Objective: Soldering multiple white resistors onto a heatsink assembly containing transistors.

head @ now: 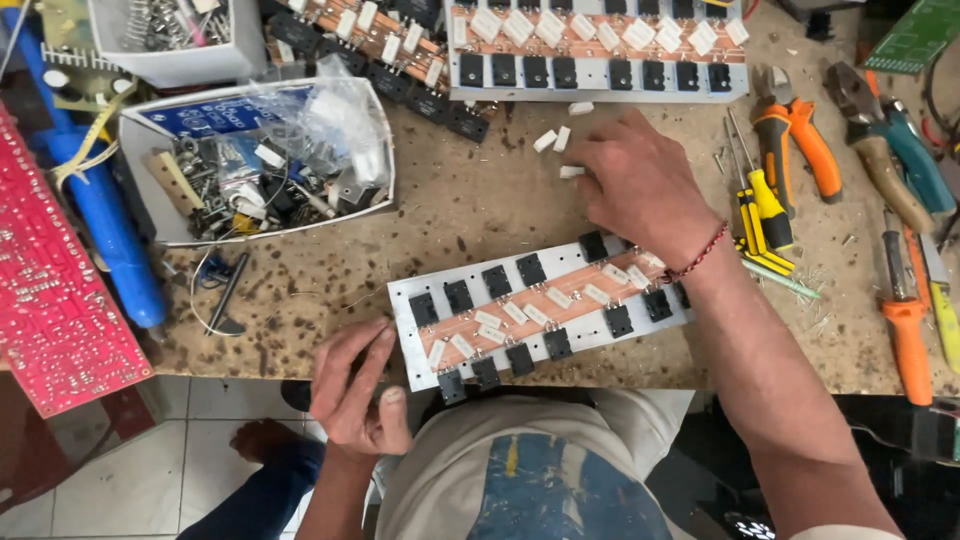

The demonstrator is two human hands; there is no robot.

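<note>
A long grey metal plate with black transistors and white block resistors on a copper strip board (pixel 540 305) lies at the bench's front edge. My left hand (pixel 355 390) rests at its left end, fingers curled by the edge, holding nothing I can see. My right hand (pixel 640 180) reaches past the plate's right end, fingers down on a loose white resistor (pixel 572 172). Two more white resistors (pixel 552 140) lie just beyond. A red string bracelet circles my right wrist.
A second, similar assembly (pixel 600 50) lies at the back. A white box of mixed parts (pixel 265 160) sits left. Orange pliers (pixel 800 135), yellow screwdrivers (pixel 765 205) and other tools lie right. A red circuit board (pixel 50 290) and blue tool (pixel 100 210) are far left.
</note>
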